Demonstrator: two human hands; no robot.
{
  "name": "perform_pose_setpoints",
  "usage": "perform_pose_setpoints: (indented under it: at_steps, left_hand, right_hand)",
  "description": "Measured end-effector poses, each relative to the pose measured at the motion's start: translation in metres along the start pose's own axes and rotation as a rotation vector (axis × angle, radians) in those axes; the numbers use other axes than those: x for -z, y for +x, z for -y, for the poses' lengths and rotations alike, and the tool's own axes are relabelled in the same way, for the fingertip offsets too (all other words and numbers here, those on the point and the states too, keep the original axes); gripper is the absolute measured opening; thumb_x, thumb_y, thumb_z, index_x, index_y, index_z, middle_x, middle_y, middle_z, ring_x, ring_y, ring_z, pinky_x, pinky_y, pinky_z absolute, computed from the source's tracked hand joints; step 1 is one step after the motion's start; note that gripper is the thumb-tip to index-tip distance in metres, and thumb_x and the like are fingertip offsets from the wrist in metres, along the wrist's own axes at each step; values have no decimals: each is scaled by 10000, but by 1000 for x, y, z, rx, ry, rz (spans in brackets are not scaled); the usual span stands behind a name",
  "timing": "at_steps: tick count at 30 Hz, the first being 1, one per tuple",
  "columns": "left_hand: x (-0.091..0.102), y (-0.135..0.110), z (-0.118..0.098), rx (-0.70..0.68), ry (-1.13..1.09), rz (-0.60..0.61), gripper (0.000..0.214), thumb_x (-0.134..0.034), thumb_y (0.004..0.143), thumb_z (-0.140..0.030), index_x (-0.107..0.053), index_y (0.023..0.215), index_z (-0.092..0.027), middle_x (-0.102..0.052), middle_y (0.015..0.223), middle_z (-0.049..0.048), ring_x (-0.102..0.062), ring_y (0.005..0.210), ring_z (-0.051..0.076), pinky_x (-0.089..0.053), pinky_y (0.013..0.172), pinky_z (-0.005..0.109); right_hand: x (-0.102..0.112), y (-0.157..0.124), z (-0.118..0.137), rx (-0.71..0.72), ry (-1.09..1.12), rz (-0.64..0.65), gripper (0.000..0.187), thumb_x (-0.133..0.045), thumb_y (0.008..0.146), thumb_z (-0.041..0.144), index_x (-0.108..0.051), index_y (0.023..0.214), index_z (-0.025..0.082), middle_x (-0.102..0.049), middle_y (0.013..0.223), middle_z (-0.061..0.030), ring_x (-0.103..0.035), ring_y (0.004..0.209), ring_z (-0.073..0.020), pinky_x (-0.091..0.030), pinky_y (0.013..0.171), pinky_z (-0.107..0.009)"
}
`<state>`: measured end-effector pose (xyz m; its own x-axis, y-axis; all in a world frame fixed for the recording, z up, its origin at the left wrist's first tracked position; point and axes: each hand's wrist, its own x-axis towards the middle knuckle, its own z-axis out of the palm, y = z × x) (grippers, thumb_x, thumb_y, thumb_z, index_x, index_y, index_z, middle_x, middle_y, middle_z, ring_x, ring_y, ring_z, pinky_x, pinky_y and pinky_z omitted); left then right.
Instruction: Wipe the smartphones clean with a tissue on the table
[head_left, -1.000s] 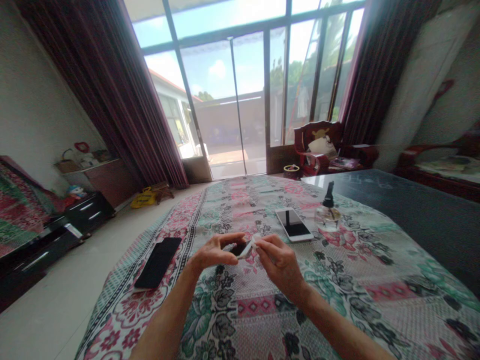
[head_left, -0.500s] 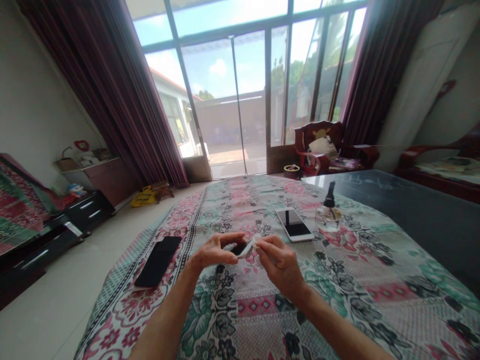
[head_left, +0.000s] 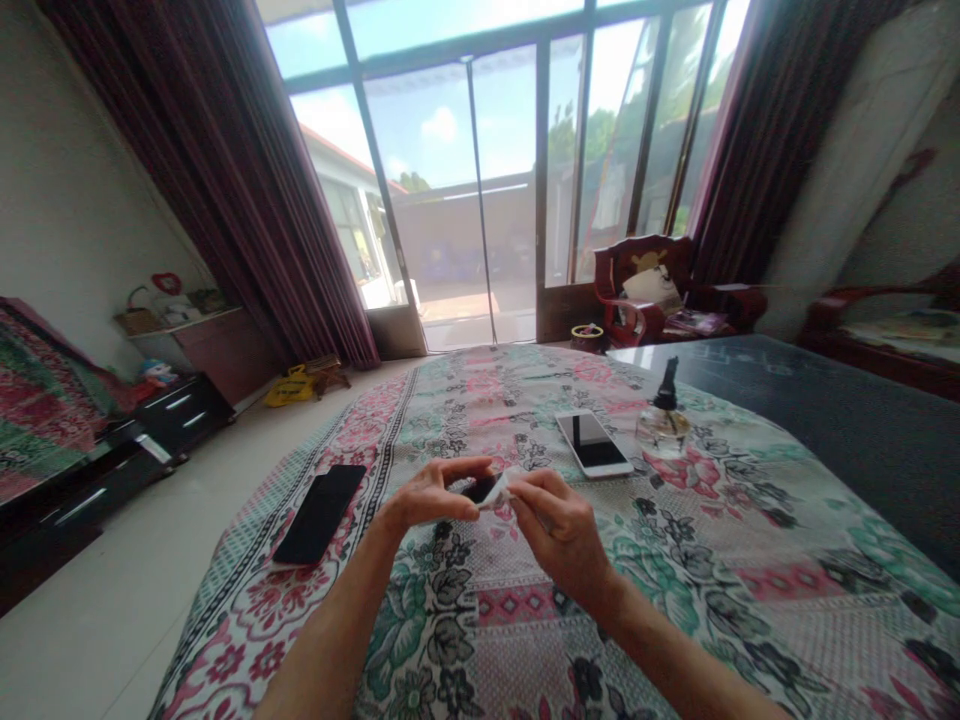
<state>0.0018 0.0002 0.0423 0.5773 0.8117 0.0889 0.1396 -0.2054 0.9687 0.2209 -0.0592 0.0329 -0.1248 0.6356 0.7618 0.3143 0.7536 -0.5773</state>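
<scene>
My left hand (head_left: 435, 490) grips a small dark flat object (head_left: 478, 489) between its thumb and fingers. Its kind is hard to make out, since the fingers cover much of it. A thin white tissue-like piece (head_left: 496, 488) lies against the right side of that object. My right hand (head_left: 559, 520) pinches this white piece between thumb and fingertips. Both hands are close together above the patterned tablecloth (head_left: 517, 610). Beyond my right hand lies a white phone (head_left: 595, 445) with a dark screen. A black phone (head_left: 320, 515) rests to the left of my left hand.
A clear glass bottle (head_left: 663, 432) with a black top stands right of the white phone. The dark tabletop (head_left: 810, 400) adjoins the cloth on the right. Farther back are a red wooden chair (head_left: 645, 290) and glass doors (head_left: 465, 220). A yellow bag (head_left: 291, 387) sits on the floor.
The view has shifted slightly, so the surroundings sit a little differently. Both hands keep their hold, and the white piece has changed its angle slightly at the dark object.
</scene>
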Motion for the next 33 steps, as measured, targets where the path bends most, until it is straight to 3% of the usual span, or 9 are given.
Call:
perform_pose_setpoints:
  at_steps: [6, 15, 26, 30, 33]
  left_hand:
    - [-1, 0, -3, 11, -10, -26, 719, -831, 570, -236, -607, 1254, -216, -661, 1197, 74, -553, 1150, 310, -361, 1031, 424]
    - [-5, 2, -6, 30, 140, -100, 780, -841, 559, -256, -575, 1289, -189, -661, 1200, 83, -564, 1145, 310, -376, 1034, 412]
    - [-14, 7, -6, 73, 378, -207, 752, -816, 586, -334, -579, 1281, -173, -678, 1161, 87, -602, 1088, 296, -427, 989, 405]
    - [-17, 7, -8, 94, 392, -223, 750, -817, 578, -343, -589, 1269, -160, -688, 1136, 95, -611, 1066, 297, -433, 975, 405]
    - [-14, 5, -10, 75, 334, -225, 743, -830, 553, -347, -614, 1243, -176, -700, 1103, 83, -611, 1050, 293, -425, 975, 409]
  right_hand:
    - [-4, -2, 15, 16, 52, 39, 166, -547, 881, 151, -681, 969, 195, -613, 871, -49, -596, 814, -147, -506, 732, -274]
    - [0, -2, 7, 55, -61, 58, 200, -515, 894, 139, -656, 1021, 204, -590, 896, -54, -583, 813, -148, -512, 728, -275]
    - [5, -5, 3, 249, -487, 192, 242, -464, 902, 132, -635, 1061, 193, -633, 920, -86, -592, 857, -207, -532, 746, -343]
    - [5, -6, 1, 252, -539, 211, 220, -488, 896, 138, -645, 1044, 181, -638, 910, -89, -586, 823, -215, -530, 717, -351]
    - [6, -4, -5, 169, -458, 172, 219, -474, 909, 158, -660, 1017, 194, -631, 910, -81, -595, 836, -201, -525, 741, -336]
